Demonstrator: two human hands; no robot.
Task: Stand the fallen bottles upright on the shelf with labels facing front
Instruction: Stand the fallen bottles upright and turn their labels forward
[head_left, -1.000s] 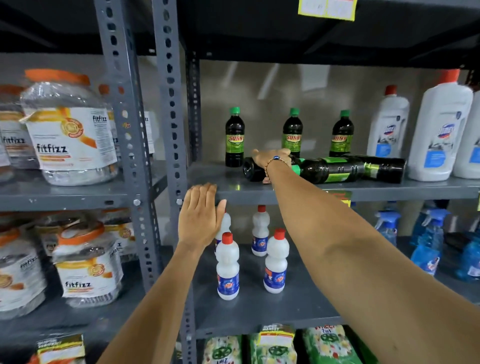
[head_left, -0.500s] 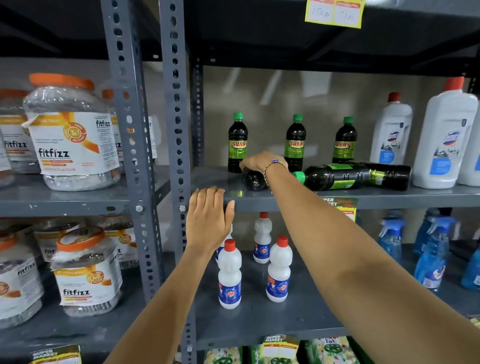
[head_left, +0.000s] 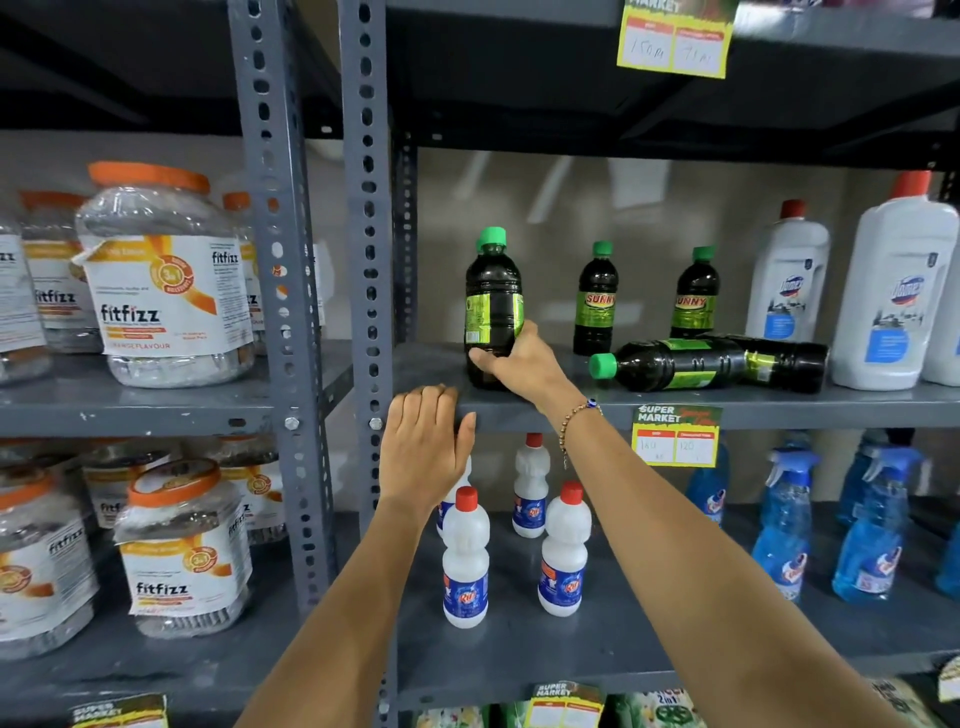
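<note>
While gripped, bottle (head_left: 492, 306) label sideways

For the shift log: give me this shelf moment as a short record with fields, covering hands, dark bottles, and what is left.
right hand: grips held bottle low on its body
held bottle: upright on shelf, barcode side forward, brand name not facing front
left hand: flat on shelf edge, holds nothing
fallen bottles: two on their sides, green cap pointing left
standing bottles: two behind, Sunny labels front
left to do: turn label; raise two

Glossy dark plastic bottle (head_left: 492, 306), matt grey metal shelf (head_left: 727, 402).
</note>
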